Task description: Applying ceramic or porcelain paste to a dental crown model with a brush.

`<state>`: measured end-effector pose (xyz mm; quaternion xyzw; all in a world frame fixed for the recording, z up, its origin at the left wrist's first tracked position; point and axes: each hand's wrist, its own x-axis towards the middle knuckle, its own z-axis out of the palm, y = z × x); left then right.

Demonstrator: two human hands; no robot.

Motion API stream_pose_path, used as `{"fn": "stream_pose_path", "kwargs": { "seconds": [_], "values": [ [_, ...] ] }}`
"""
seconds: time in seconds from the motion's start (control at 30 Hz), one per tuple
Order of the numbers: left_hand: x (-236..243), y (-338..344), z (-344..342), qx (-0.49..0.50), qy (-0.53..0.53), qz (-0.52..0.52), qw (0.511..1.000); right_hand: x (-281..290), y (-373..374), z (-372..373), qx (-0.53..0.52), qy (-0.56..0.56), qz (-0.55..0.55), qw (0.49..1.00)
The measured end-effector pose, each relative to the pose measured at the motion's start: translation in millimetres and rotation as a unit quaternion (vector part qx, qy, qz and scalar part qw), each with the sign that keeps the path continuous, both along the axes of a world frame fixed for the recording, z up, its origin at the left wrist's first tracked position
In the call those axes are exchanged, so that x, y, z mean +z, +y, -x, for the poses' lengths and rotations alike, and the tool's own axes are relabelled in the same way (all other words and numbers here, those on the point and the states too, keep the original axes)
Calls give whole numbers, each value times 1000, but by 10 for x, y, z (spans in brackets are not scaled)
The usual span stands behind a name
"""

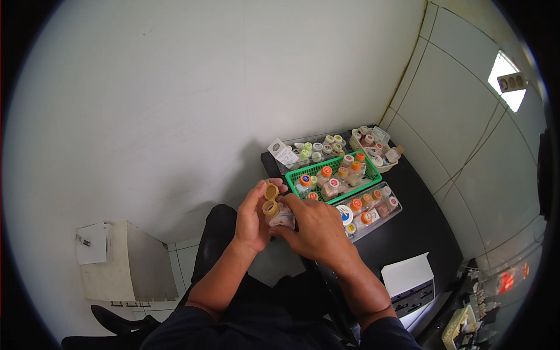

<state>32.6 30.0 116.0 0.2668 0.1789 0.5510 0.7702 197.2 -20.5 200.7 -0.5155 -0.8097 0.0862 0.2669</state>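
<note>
A small clear bottle [282, 218] with pale pinkish contents is tilted between my two hands, in front of my lap. Its tan flip-top cap [272, 192] stands open above the tan collar, showing the round opening. My left hand [252, 223] cups the bottle from the left, thumb beside the raised lid. From the right, my right hand [318, 226] grips the bottle's body, its fingers partly covering it. Just beyond my right hand, a green basket [378, 177] holds several similar bottles with orange, tan and white caps.
On the black table [423, 219] stand a clear tray [382, 220] of bottles, another row of small jars [318, 156] behind, and a white basket [389, 167] of jars. A white box [408, 269] lies open nearer me. Walls close in ahead and right; a metal cabinet [125, 262] stands left.
</note>
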Motion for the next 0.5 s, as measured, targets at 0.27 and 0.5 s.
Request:
{"fn": "stream_pose_path", "kwargs": {
  "seconds": [0.27, 0.5],
  "values": [
    [183, -192, 21, -78, 116, -169, 976, 143, 30, -167, -40, 28, -22, 999],
    [132, -114, 26, -3, 190, -166, 968, 291, -7, -400, 11, 99, -48, 994]
  ]
}}
